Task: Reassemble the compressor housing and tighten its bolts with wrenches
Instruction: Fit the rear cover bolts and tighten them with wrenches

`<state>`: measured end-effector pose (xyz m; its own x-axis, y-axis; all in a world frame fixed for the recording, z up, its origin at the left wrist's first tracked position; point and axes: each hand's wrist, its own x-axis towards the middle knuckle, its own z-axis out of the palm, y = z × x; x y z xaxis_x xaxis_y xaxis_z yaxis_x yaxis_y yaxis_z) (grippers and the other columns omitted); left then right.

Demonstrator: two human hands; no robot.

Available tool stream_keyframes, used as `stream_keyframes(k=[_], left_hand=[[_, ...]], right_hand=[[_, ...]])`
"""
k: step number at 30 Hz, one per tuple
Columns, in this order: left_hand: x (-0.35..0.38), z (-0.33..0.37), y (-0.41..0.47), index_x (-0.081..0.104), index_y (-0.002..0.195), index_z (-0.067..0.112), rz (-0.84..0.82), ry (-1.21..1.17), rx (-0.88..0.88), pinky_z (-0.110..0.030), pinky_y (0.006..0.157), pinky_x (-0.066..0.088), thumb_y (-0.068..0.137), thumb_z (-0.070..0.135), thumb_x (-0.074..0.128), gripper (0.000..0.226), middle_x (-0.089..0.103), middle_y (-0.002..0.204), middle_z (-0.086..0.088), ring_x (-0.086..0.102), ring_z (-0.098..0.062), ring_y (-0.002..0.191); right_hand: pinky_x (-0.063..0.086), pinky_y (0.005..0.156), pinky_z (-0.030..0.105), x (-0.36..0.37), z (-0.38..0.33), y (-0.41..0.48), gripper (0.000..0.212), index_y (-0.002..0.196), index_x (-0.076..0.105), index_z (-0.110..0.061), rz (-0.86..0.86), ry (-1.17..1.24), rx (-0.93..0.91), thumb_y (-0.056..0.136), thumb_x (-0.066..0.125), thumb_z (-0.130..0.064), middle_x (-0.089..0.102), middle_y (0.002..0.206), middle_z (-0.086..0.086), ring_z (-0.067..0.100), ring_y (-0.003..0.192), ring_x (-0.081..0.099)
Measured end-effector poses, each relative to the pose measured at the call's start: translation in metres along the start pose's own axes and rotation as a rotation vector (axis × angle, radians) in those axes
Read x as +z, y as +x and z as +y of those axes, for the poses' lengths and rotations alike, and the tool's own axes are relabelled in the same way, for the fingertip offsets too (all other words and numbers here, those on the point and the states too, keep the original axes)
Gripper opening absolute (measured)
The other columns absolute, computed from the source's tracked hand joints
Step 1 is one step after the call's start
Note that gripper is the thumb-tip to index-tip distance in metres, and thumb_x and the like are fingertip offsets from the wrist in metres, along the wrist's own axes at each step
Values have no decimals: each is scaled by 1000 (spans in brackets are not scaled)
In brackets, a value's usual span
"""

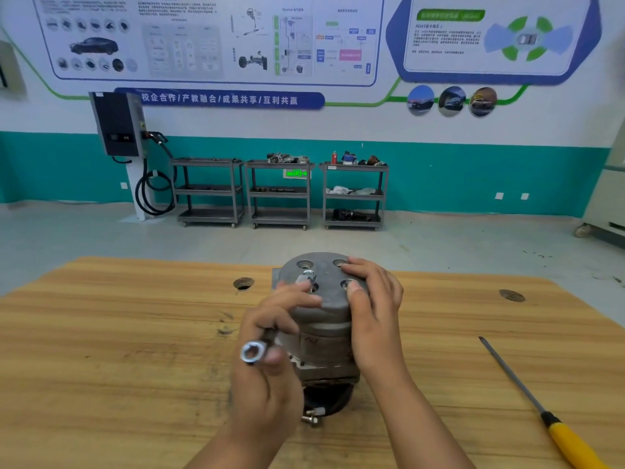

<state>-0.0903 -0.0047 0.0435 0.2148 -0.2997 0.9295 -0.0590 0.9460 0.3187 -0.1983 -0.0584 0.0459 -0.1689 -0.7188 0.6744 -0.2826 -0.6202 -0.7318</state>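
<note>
A grey metal compressor housing (pixel 323 319) stands upright on the wooden table (pixel 118 350), its round end cover with several bolt holes facing up. My left hand (pixel 270 336) grips a wrench (pixel 258 346); its ring end sticks out near my thumb and its far end sits on a bolt (pixel 308 275) in the cover. My right hand (pixel 370 299) lies flat on the right side of the cover, fingers spread over two holes, the thumb at one hole. Two small bolts (pixel 313 416) lie at the compressor's base.
A long screwdriver with a yellow handle (pixel 541 407) lies on the table's right side. The tabletop has two round holes (pixel 243 283) (pixel 511 295). Beyond the table, three grey trolleys (pixel 280 194) and a charging unit (pixel 118 125) stand against the wall.
</note>
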Motion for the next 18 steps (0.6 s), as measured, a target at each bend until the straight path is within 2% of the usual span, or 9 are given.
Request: stream_keyframes(k=[2,4,7,9,11,13,15,18], left_hand=[[-3,-3,4,48,95,31,102,-73,-105,-39,96,44,98,47,35,21,69,98,2,62,-30,103],[-8,-7,11,48,94,34,252,-67,-235,-39,94,47,99,41,37,13,70,93,1,65,-25,99],[-16,-17,28,47,90,30,428,-6,-556,-38,97,48,98,37,36,15,72,88,2,66,-13,96],[-19,-26,43,48,95,28,444,85,-770,-40,99,43,99,36,39,13,73,89,6,64,-9,100],[-21,-34,59,51,100,25,361,124,-886,-37,94,39,98,27,44,7,73,81,11,61,-7,99],[-19,-42,75,58,92,21,222,186,-967,-36,84,40,94,19,49,9,71,78,8,59,-10,93],[-14,-46,89,65,81,15,37,280,-1049,-34,70,41,89,17,55,13,65,83,2,55,-16,87],[-3,-49,99,64,89,10,-194,343,-1165,-28,56,42,86,22,61,13,62,78,-6,56,-21,71]], right_hand=[[19,90,-3,1,4,-1,23,98,53,-40,-27,-12,55,83,40,-29,47,110,-33,-12,116,27],[18,90,-4,-1,4,-2,22,97,52,-41,-53,-3,68,82,39,-30,47,110,-34,-13,116,26],[17,89,-4,-2,2,0,22,97,52,-42,-59,-1,76,82,39,-31,46,109,-35,-14,115,26],[17,89,-4,-2,3,-1,23,97,52,-42,-67,9,70,82,39,-31,46,108,-36,-16,115,25],[17,89,-5,-2,2,-1,23,97,52,-42,-70,10,69,82,39,-31,45,108,-37,-18,114,24],[17,89,-5,-2,2,-1,23,98,52,-42,-75,24,78,82,39,-31,45,107,-39,-17,114,24],[17,89,-4,-2,2,0,23,98,53,-41,-75,20,80,82,39,-31,45,106,-40,-15,116,25],[18,89,-3,-1,2,0,22,98,53,-41,-66,18,68,81,39,-38,46,107,-39,-13,116,26]])
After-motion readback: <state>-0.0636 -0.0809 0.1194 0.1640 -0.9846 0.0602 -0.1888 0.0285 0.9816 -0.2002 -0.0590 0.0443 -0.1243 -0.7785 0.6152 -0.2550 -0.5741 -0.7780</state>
